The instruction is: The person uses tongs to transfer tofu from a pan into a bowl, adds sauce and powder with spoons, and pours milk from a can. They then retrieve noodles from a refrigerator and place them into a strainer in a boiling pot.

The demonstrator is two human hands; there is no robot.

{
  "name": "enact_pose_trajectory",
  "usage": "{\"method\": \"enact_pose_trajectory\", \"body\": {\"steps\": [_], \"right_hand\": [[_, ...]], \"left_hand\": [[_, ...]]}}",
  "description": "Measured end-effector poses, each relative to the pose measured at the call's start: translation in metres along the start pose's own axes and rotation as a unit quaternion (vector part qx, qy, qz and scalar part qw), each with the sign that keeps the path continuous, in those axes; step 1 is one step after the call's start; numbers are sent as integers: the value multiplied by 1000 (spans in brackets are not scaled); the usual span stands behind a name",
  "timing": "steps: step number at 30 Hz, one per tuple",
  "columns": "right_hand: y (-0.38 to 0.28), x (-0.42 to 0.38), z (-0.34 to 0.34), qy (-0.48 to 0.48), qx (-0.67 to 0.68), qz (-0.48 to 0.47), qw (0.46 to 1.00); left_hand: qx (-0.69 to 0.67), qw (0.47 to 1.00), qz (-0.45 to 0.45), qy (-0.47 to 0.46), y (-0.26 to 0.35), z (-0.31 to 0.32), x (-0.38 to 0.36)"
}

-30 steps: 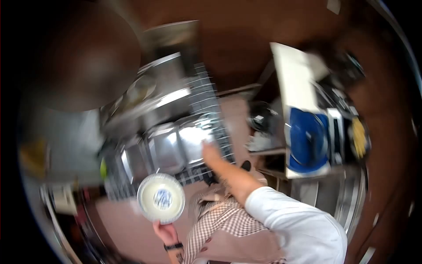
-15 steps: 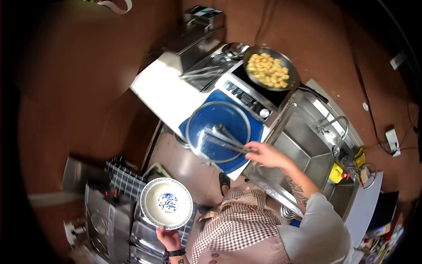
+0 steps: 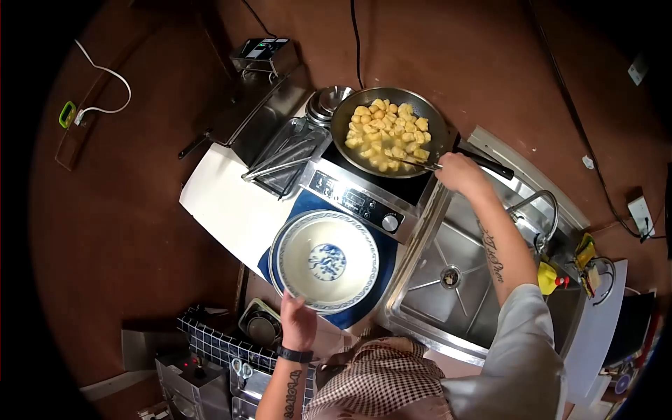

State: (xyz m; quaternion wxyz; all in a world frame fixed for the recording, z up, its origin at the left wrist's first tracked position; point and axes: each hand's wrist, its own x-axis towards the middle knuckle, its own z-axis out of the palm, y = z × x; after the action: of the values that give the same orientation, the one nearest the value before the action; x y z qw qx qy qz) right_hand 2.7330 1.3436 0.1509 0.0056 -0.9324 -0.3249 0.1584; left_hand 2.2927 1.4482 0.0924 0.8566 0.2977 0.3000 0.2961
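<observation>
ok so the counter (image 3: 227, 203) is a white slab, pretty crowded tbh. Toward the back there's an induction-type cooker (image 3: 357, 201) w/ a front control panel & silver knob, and on it sits a dark pan (image 3: 435, 129) full of yellow chunks (image 3: 392, 129) in a bit of liquid. R hand (image 3: 460, 173) is closed around a thin metal utensil (image 3: 422, 165), tips down in the pan, right by the pan's black handle (image 3: 490, 164).

L hand (image 3: 299, 322) grips the near rim of a blue-&-white bowl (image 3: 327, 262), thumb up at the edge, other fingers mostly hidden underneath. Bowl's over a blue cloth (image 3: 306, 203) in front of the cooker; can't tell if it's touching anything below.

Left of the cooker: a black tray (image 3: 285, 187), then stacked metal bowls (image 3: 323, 103) near the pan, plus a boxy metal appliance w/ a lit green display (image 3: 264, 50). On the other side, a stainless sink (image 3: 423, 301) w/ a faucet (image 3: 555, 210) & a yellow bottle (image 3: 547, 278) w/ red cap.

Rest of the rm: reddish-brown surface all round, black cord (image 3: 562, 91) running to a white pwr strip (image 3: 640, 215), scissors (image 3: 242, 369) by a dark checked cloth (image 3: 224, 348) lower left.
</observation>
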Motion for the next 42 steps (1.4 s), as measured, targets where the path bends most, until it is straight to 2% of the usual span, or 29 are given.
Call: {"method": "enact_pose_trajectory", "body": {"steps": [4, 8, 12, 15, 18, 22, 26, 30, 32, 33, 35, 38, 42], "right_hand": [[-4, -4, 0, 65, 17, -12, 998], [15, -23, -9, 90, 48, -21, 995], [17, -40, -29, 69, 55, -8, 996], [17, -52, -43, 105, 58, -14, 993], [15, -59, -61, 91, 93, -32, 991], [0, -87, -66, 37, 99, -99, 989], [-8, -100, -40, 4, 21, -218, 976], [-6, -100, -77, -6, 54, -154, 987], [2, -85, -86, 66, 1, -109, 992], [8, -70, -87, 65, -24, -100, 993], [20, -35, -75, 62, -72, -81, 992], [19, -6, -59, -33, -122, -99, 987], [16, 0, -42, 17, -102, -70, 992]], "left_hand": [[13, 999, -31, -10, -17, 26, 24], [49, 997, -66, -15, -24, 43, 42], [67, 995, -74, -20, -37, 45, 68], [77, 993, -85, -5, -37, 54, 73], [65, 994, -85, 0, -43, 56, 81], [67, 994, -88, 15, -42, 66, 84], [43, 996, -81, 11, -46, 66, 89], [25, 996, -83, 19, -51, 56, 91], [30, 996, -85, 12, -51, 51, 92], [27, 996, -83, 18, -50, 53, 92], [22, 996, -78, 30, -45, 61, 89], [30, 996, -79, 25, -42, 64, 89], [38, 996, -77, 14, -44, 61, 89]]}}
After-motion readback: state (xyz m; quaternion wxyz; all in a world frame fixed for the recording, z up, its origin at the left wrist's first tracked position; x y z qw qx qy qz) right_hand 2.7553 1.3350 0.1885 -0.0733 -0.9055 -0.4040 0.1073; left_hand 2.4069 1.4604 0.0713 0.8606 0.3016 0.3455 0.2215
